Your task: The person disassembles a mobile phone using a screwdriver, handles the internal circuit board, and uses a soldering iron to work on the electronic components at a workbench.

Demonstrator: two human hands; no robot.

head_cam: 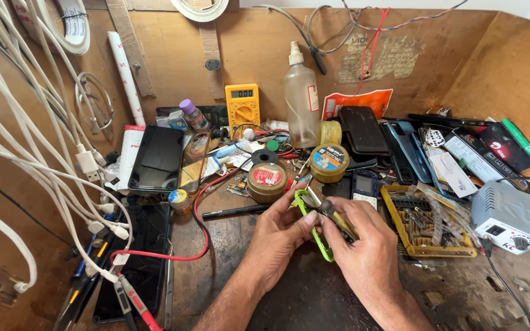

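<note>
A green phone frame (311,228) is pinched by the left hand (275,238) near the desk's (289,300) front edge; a screwdriver (337,219) is gripped in the right hand's (363,248) closed fingers.

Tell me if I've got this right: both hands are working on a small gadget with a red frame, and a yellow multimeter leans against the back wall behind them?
Not quite: the frame is bright green, not red, as the head view shows. The rest holds: the left hand and right hand both grip it, and the yellow multimeter leans against the back wall.
</note>
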